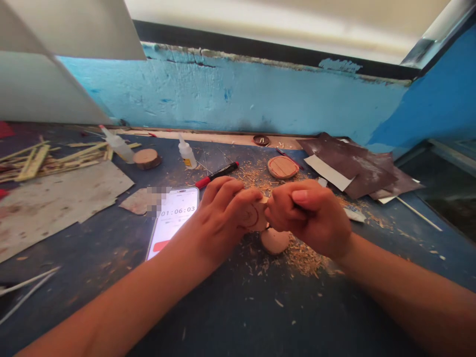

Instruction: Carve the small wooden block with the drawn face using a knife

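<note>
My left hand (217, 218) is closed over a small wooden slice (257, 218) with a curved red line drawn on its face. Pressed up against the slice's right edge is my right hand (308, 215), curled into a fist with the thumb on top. Whatever the right fist grips is hidden by its fingers. Just below both hands lies a round wooden piece (275, 241), among a heap of wood shavings (307, 258) on the dark blue table (238, 312).
A lit phone (174, 213) showing a timer lies left of my hands. Behind stand a red marker (217, 174), glue bottles (187, 152), and another marked wood slice (283, 167). Brown sandpaper sheets (353, 158) are stacked right; bamboo strips (55, 161) lie left. A blue wall (223, 94) bounds the back.
</note>
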`<state>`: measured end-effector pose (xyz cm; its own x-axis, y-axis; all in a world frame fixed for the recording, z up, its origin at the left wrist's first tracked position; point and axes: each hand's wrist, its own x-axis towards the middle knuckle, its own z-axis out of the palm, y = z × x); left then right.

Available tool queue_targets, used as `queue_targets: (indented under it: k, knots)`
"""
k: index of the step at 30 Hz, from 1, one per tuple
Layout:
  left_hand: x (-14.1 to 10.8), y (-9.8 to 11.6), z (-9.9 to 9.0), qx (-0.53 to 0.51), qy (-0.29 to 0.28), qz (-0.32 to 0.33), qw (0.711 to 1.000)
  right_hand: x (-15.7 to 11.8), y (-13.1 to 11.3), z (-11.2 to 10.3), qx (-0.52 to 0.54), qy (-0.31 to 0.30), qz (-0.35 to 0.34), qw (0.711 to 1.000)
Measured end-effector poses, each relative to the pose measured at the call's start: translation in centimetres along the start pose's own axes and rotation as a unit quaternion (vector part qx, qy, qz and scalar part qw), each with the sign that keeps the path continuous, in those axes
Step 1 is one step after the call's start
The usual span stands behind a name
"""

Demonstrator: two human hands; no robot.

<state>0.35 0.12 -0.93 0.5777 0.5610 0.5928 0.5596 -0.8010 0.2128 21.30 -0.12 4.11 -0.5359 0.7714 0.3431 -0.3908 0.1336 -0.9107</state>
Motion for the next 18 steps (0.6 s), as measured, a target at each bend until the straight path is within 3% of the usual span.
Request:
queue_targets:
  k: [5,9,18]
  knots:
    - [0.0,0.2,-0.1,-0.004,-0.004,-0.013,1.000,0.0,-2.0,0.7,-0.016,0.000,0.015,1.000]
    - [0.1,0.1,-0.2,0.006,-0.004,0.012,1.000,-0.3,-0.3,1.1,-0.023,0.020,-0.050,0.998]
    - [0.1,0.0,-0.2,0.004,-0.008,0.020,1.000,-0.6,0.5,1.2,-0.010,0.030,-0.044,0.999]
